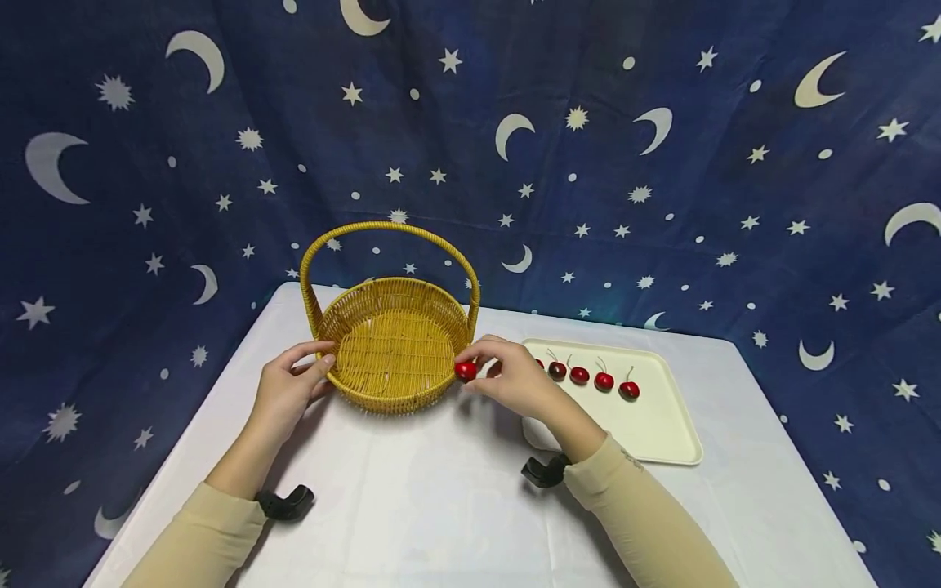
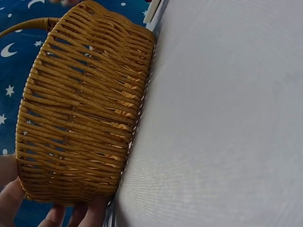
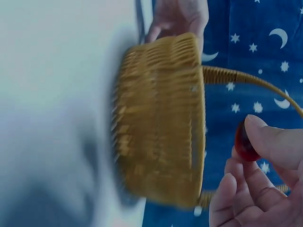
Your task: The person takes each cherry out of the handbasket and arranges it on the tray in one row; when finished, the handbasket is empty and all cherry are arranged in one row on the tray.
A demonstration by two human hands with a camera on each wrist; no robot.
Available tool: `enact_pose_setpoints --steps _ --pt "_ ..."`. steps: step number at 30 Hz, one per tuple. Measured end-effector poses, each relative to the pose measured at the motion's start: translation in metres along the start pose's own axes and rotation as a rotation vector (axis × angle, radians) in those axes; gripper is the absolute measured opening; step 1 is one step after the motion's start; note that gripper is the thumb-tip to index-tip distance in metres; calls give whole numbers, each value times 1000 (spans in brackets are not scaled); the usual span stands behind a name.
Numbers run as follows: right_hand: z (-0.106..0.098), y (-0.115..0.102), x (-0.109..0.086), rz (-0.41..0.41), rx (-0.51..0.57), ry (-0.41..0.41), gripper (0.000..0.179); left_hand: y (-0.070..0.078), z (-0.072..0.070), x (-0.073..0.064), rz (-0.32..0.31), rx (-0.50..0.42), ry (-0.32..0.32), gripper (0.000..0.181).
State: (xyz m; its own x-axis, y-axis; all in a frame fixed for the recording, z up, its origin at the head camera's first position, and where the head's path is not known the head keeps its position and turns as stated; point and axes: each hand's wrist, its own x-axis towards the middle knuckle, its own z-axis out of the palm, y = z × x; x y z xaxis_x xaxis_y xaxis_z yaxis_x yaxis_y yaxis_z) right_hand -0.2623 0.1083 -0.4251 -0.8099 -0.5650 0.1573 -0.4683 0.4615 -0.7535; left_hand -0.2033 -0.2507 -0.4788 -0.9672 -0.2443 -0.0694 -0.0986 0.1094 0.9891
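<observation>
A yellow woven basket (image 1: 397,400) with a tall arched handle stands on the table, its inside bare in the head view. At its left rim, my left hand (image 1: 288,388) grips the basket, thumb over the edge and fingers against the outer wall (image 2: 85,109). My right hand (image 1: 518,377) pinches a shiny red cherry (image 1: 466,371) between thumb and fingertips beside the basket's right rim. Seen from the right wrist, the cherry (image 3: 245,142) is held above the level of the rim, just outside the basket.
A cream tray (image 1: 662,433) lies to the right, with several cherries (image 1: 604,381) in a row on it, partly hidden by my right hand. The table (image 1: 426,506) has a white cover. Behind it hangs a dark blue cloth (image 1: 456,106) with moons and stars.
</observation>
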Motion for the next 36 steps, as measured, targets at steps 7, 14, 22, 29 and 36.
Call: enact_pose_setpoints --steps 7,14,22,29,36 --pt "-43 39 -62 98 -58 71 36 -1 1 0 -1 -1 -1 46" --pt "-96 81 -116 223 -147 185 39 -2 2 0 -5 -10 -5 46" --pt "-146 118 -150 379 -341 255 39 3 2 0 -8 7 -3 46" --pt "-158 153 -153 497 -362 236 39 5 0 0 -10 17 -4 48" --pt "-160 173 -152 559 -371 220 40 2 -1 -1 -14 20 -13 47"
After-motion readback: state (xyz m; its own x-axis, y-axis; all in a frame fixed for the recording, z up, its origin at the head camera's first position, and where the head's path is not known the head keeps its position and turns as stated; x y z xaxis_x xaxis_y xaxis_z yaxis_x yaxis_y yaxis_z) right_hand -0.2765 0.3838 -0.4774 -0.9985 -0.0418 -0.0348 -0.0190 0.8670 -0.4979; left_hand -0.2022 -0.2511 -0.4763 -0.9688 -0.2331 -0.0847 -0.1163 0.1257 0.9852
